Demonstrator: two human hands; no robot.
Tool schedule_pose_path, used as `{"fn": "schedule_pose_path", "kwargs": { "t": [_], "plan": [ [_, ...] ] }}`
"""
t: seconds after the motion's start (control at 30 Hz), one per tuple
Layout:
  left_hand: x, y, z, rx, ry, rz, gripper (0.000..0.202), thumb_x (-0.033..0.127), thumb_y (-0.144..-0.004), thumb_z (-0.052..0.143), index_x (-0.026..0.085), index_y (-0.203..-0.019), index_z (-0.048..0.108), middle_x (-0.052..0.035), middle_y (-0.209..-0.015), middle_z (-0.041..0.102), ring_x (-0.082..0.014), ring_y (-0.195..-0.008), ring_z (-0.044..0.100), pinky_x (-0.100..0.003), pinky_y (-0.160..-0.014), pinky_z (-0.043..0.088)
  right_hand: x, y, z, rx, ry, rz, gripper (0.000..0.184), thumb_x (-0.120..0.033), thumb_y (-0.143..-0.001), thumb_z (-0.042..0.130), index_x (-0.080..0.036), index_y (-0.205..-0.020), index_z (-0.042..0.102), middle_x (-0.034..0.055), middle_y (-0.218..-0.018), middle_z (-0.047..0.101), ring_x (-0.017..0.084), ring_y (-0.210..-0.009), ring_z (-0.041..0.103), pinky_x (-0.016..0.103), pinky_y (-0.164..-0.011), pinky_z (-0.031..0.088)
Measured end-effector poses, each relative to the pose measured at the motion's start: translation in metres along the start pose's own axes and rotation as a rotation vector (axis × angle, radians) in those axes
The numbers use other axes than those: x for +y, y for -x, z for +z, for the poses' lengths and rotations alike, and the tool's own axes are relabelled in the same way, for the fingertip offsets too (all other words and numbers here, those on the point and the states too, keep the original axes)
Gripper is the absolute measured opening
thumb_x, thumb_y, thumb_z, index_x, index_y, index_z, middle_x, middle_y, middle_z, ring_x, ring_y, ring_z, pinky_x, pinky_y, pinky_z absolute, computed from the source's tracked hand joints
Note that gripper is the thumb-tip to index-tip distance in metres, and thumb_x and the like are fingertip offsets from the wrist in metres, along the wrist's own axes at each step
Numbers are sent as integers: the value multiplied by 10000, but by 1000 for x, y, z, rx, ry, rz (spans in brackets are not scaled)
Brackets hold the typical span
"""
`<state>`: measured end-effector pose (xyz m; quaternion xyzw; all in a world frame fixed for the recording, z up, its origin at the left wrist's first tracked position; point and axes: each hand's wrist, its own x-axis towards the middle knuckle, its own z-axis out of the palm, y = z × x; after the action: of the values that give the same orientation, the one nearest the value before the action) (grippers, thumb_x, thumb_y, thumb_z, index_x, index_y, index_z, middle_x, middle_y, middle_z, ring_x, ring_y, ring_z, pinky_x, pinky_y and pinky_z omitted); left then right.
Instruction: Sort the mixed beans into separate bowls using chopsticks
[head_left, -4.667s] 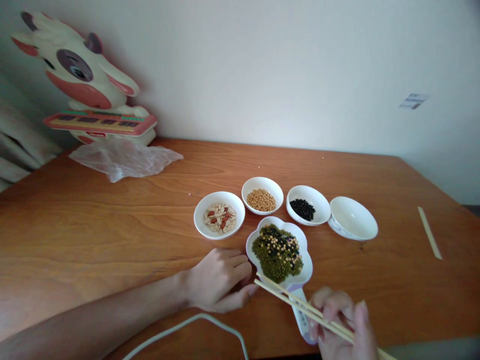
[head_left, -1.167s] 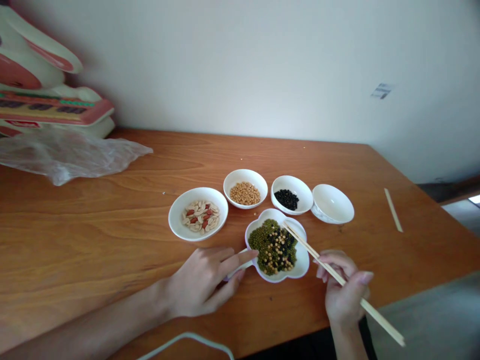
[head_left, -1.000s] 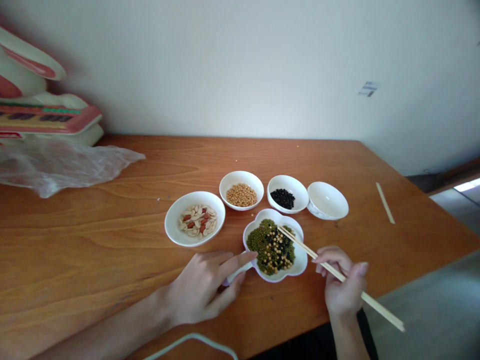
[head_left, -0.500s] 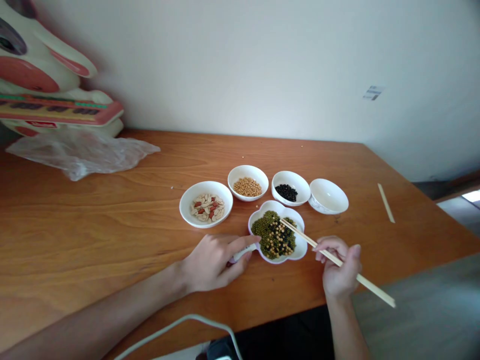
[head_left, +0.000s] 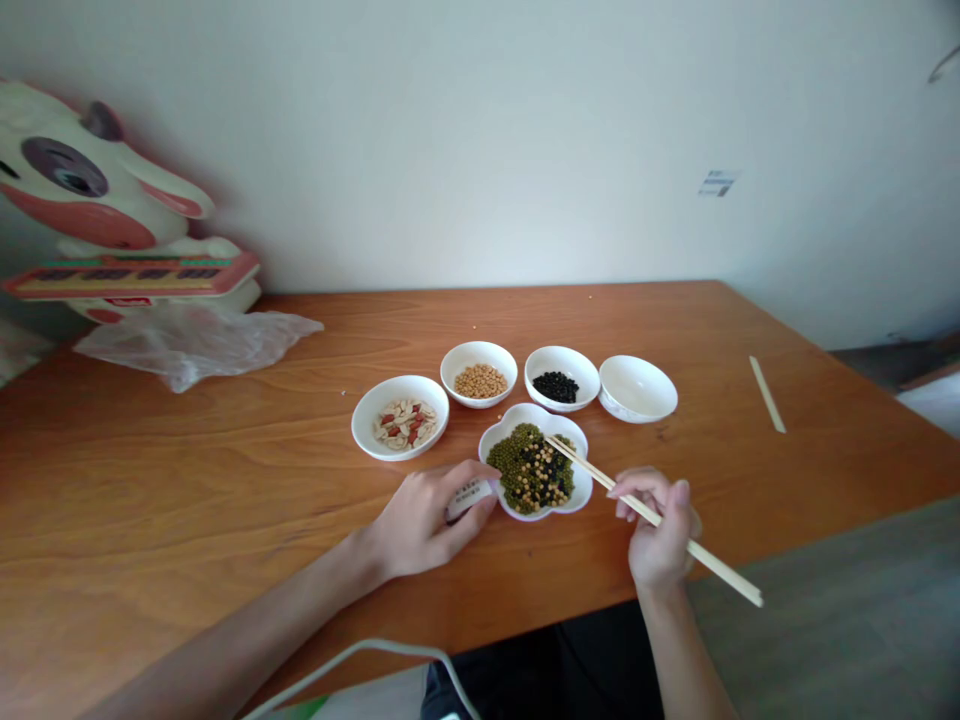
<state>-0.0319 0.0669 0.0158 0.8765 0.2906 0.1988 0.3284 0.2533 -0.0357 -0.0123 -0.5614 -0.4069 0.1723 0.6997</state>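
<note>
The step in hand looks like chopstick work in a mixed pile: the right grip (head_left: 658,532) is closed around a pair of chopsticks (head_left: 598,476), which reach ahead and to its left into the beans (head_left: 516,458), green with black and yellow among them. Those beans lie in a flower-shaped dish (head_left: 583,490), between the two grips and a little ahead of them. The left grip (head_left: 426,518) is grasping the dish's handle (head_left: 469,497) between thumb and forefinger, probably to steady it. The chopsticks' ends sit close together (whether a bean is caught between them is too small to tell). From here, I judge, the next move calls for a light, even pinch from the right grip, with the left bracing the dish against sliding on the worktop (head_left: 225,480). Ahead of the left grip stands the bowl of peanuts (head_left: 363,425); ahead and leftward of the right grip are the bowl of yellow beans (head_left: 499,362) and the bowl of black beans (head_left: 583,372), with a fourth bowl (head_left: 639,390) nearly straight ahead.
</note>
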Motion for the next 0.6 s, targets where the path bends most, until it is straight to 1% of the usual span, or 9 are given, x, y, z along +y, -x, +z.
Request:
{"fn": "schedule_pose_path", "kwargs": {
  "t": [0.03, 0.1, 0.17, 0.33, 0.47, 0.6],
  "plan": [
    [2, -2, 0, -12, 27, -49, 273, 380, -1084, 539, 241, -1306, 617, -16, -986, 771, -156, -734, 703, -261, -686, 531, 0, 0, 0, 9, -5, 0, 694, -615, -1082, 365, -196, -678, 743, 44, -711, 701, 121, -526, 544, 278, -485, 384],
    [5, -7, 0, -36, 70, -101, 254, 400, -1090, 529, 238, -1264, 617, 7, -886, 746, -145, -656, 658, -248, -630, 498, -1, 1, 0, 24, -16, 0, 684, -595, -1089, 359, -197, -688, 745, 42, -718, 701, 120, -531, 546, 278, -490, 388],
    [6, -9, -1, -55, 100, -101, 257, 390, -1088, 530, 233, -1278, 604, 10, -872, 736, -138, -633, 636, -236, -602, 480, -2, 2, 0, 36, -29, -1, 673, -580, -1089, 368, -196, -682, 743, 40, -710, 694, 118, -529, 543, 276, -484, 383],
    [2, -5, -1, -73, 70, -32, 345, 333, -1055, 581, 229, -1384, 564, -5, -927, 758, -130, -632, 654, -224, -596, 494, -5, 3, -1, 50, -60, 7, 675, -564, -1091, 368, -194, -668, 743, 38, -694, 694, 112, -521, 540, 271, -482, 380],
    [1, -2, 1, -37, 18, -15, 349, 312, -1041, 603, 229, -1379, 575, -37, -1053, 786, -147, -743, 726, -227, -644, 538, -4, 2, -1, 21, -78, 20, 660, -567, -1083, 406, -192, -667, 755, 41, -685, 699, 115, -531, 554, 267, -492, 404],
    [0, 0, -1, -36, -11, 31, 401, 285, -1021, 611, 244, -1417, 557, -42, -1096, 783, -154, -792, 739, -240, -674, 557, -5, 2, -2, -2, -95, 28, 643, -576, -1073, 436, -195, -675, 767, 42, -696, 707, 117, -531, 556, 265, -487, 412]
  ]
}}
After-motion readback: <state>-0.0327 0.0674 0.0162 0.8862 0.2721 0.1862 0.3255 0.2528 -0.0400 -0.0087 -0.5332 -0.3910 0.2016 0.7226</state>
